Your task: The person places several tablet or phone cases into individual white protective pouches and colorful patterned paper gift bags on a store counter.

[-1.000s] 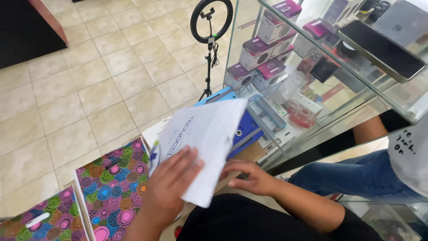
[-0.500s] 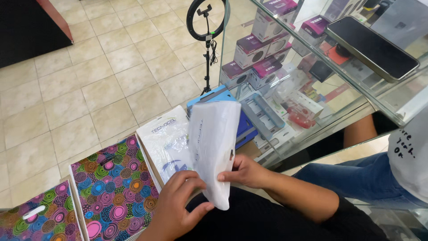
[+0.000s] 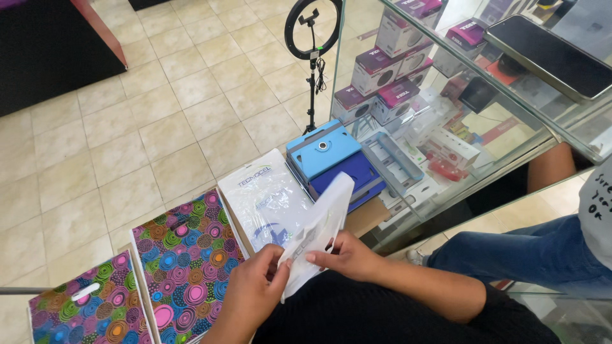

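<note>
- Your left hand (image 3: 252, 290) and right hand (image 3: 344, 255) both pinch the white pouch (image 3: 319, 232) — tilted, over your lap.
- A second pouch (image 3: 264, 197) (flat) lies just behind, beside colourful bags (image 3: 185, 255).

Left hand (image 3: 252, 299) wrist cut off, pouch (image 3: 317, 237) contents unclear

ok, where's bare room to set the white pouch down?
Bare tiled floor left of the ring light stand, beyond the patterned bags. Crowded: blue cases and the glass cabinet. Both hands, left hand and right hand, hold the white pouch.
</note>
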